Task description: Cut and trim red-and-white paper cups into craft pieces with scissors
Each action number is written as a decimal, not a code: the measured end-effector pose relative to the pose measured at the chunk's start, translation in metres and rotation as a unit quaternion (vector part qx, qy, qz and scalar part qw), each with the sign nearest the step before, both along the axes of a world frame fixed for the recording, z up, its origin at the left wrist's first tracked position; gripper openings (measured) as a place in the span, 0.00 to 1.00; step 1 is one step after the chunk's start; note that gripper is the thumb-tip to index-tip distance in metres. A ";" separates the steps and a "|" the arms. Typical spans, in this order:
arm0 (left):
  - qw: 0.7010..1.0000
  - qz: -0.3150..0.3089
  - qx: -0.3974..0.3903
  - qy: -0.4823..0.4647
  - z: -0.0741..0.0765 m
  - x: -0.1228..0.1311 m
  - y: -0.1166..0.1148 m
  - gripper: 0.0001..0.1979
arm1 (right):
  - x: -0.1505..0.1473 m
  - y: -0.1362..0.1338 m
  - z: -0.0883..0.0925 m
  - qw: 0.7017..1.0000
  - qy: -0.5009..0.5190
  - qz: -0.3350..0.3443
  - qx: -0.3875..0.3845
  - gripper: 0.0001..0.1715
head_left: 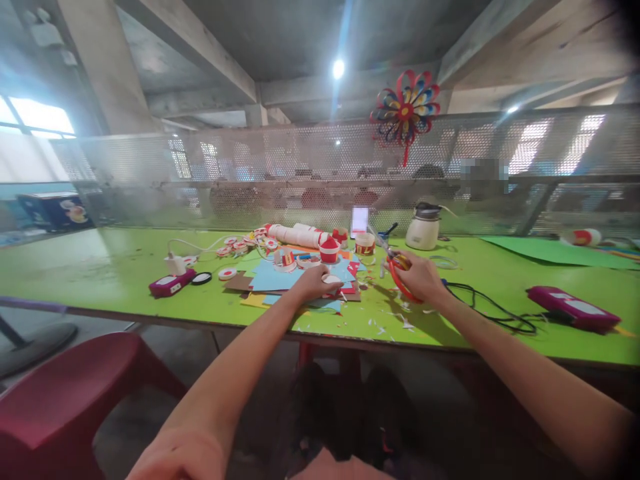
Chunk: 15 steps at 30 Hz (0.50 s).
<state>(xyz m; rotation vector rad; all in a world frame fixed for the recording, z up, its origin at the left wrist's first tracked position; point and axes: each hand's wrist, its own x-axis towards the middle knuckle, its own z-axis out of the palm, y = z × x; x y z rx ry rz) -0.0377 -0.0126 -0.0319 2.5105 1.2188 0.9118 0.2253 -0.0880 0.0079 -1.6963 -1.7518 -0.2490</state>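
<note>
Pink sleeve (175, 457) foremost, left hand (311, 283) pinches a rounded white piece (331, 279); right hand (423, 277) grips orange-looped metal scissors (393, 268).

You are in what looks like a craft workshop in a large hall: concrete beams (200, 43) cross overhead, a mesh screen (300, 152) backs your long green table (125, 253), and coloured paper (266, 277), white scraps (407, 325) and your scissors (393, 264) are there, with a looped flower (406, 110) against the screen.
</note>
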 end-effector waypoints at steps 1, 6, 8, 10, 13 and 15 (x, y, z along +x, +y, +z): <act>1.000 -0.001 0.000 0.005 -0.001 0.000 0.000 0.23 | 0.006 -0.002 0.000 1.000 0.000 -0.010 0.006 0.19; 1.000 0.001 0.013 0.021 -0.002 0.000 -0.001 0.24 | 0.039 -0.019 0.004 0.996 -0.004 -0.075 0.038 0.25; 0.999 0.005 0.019 0.026 -0.003 0.001 -0.001 0.24 | 0.053 -0.026 0.008 0.995 -0.006 -0.095 0.040 0.28; 0.999 0.008 0.024 0.031 -0.004 0.001 -0.001 0.23 | 0.067 -0.032 0.012 0.995 -0.012 -0.099 0.028 0.28; 0.999 0.008 0.032 0.036 -0.005 0.002 -0.001 0.21 | 0.086 -0.039 0.016 0.992 -0.008 -0.124 0.015 0.34; 0.999 0.007 0.038 0.035 -0.006 0.002 -0.001 0.21 | 0.097 -0.040 0.016 0.989 0.002 -0.149 0.016 0.37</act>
